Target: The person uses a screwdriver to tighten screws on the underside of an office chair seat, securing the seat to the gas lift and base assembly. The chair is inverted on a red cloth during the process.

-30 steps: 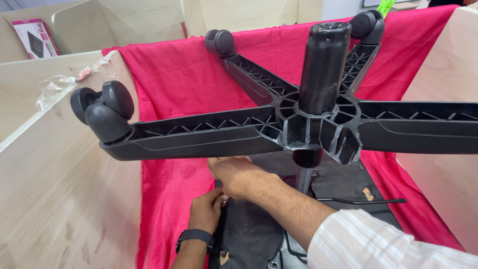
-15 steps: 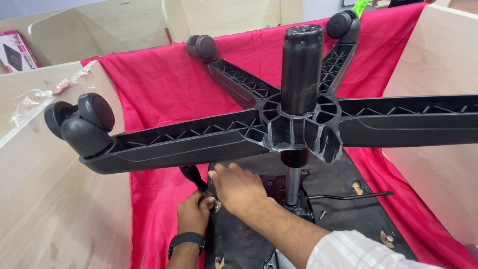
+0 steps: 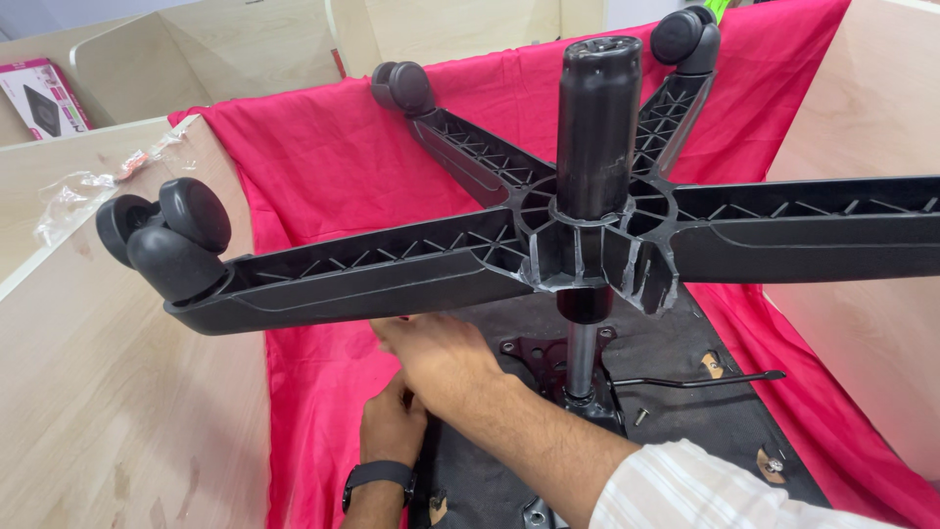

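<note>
On red cloth (image 3: 323, 167), both hands' (image 3: 436, 358) grip unclear beneath ribbed black star-base (image 3: 587, 245).

Looks like office or furniture-assembly workspace. Pale wood-laminate partition panels (image 3: 117, 392) on both sides, like desk dividers. Upturned office chair base (image 3: 587, 255) with castors (image 3: 166, 240) over red cloth (image 3: 323, 167). Crumpled clear plastic bag (image 3: 73, 191) and pink product box (image 3: 49, 93) on neighbouring desktops.
</note>
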